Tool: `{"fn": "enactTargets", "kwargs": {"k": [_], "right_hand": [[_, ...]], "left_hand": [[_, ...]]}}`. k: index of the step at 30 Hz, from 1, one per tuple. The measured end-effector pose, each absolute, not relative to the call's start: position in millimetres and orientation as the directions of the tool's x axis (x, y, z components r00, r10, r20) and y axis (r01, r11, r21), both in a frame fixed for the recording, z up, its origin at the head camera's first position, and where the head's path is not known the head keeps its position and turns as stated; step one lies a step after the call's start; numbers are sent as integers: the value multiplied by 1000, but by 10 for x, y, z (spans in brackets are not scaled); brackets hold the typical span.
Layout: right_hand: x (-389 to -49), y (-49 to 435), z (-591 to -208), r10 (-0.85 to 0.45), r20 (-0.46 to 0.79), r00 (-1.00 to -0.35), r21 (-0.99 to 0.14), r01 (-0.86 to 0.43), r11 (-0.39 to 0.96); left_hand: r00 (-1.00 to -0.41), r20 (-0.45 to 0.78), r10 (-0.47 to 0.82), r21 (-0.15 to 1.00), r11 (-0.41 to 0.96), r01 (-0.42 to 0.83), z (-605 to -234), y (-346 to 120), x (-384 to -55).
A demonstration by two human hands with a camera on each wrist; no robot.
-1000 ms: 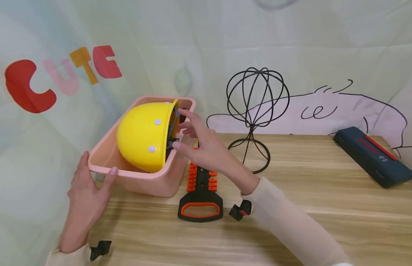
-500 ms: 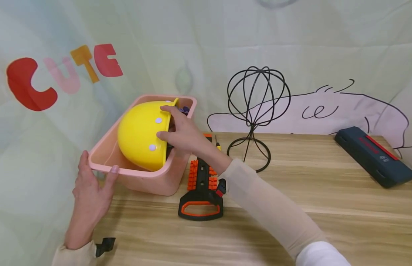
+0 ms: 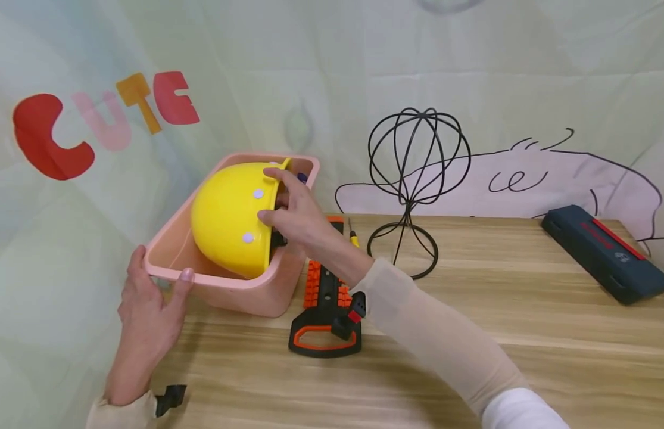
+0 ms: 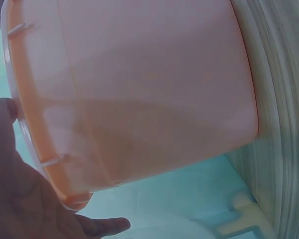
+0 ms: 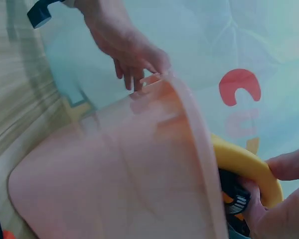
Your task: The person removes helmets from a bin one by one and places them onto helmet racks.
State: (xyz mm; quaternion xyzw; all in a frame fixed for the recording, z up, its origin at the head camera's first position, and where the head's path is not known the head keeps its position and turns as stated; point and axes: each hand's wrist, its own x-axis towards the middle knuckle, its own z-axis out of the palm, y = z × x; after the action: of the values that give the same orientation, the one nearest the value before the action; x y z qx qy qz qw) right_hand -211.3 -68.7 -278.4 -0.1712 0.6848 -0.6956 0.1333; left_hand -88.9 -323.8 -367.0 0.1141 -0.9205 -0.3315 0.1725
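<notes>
A yellow hard hat [image 3: 230, 217] with white studs lies on its side in a pink plastic bin [image 3: 224, 283], its opening facing right. My right hand [image 3: 299, 217] pinches the hat's brim, thumb and index finger on the outer shell and other fingers inside. In the right wrist view, black strap parts [image 5: 234, 194] show under the brim. My left hand [image 3: 152, 319] holds the bin's near left corner, thumb over the rim and fingers down the outside. The left wrist view shows the bin's side wall [image 4: 154, 89] close up.
Right of the bin lies a black tool with orange blocks and a loop handle [image 3: 325, 342], beside a yellow-handled screwdriver [image 3: 354, 239]. A black wire stand [image 3: 407, 202] rises behind them. A dark blue case [image 3: 605, 253] lies far right. A printed curtain [image 3: 337, 89] hangs behind.
My right hand has moved left from beside the hat's opening onto its brim and now grips it. The hat and bin look almost unmoved; my left hand stays at the corner.
</notes>
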Motion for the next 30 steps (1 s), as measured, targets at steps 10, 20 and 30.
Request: {"fn": "enactTargets", "kwargs": {"k": [10,20,30], "right_hand": [[-2096,-444,-2513,-373,54,-926,-968,44,-249],[-1962,-76,-2303,-363,149,-920,-890,35,-455],[-1856,369,-2102,-282,318,-905,-783,-84,-616]], "left_hand": [[-909,274,-315,631,772,-77,-3666,-3212,-901],[-906,278,-319,640,765,-73,-3671,-3199,-919],[-901,300,-312,640,766,-52,-3696,-3212,-923]]}}
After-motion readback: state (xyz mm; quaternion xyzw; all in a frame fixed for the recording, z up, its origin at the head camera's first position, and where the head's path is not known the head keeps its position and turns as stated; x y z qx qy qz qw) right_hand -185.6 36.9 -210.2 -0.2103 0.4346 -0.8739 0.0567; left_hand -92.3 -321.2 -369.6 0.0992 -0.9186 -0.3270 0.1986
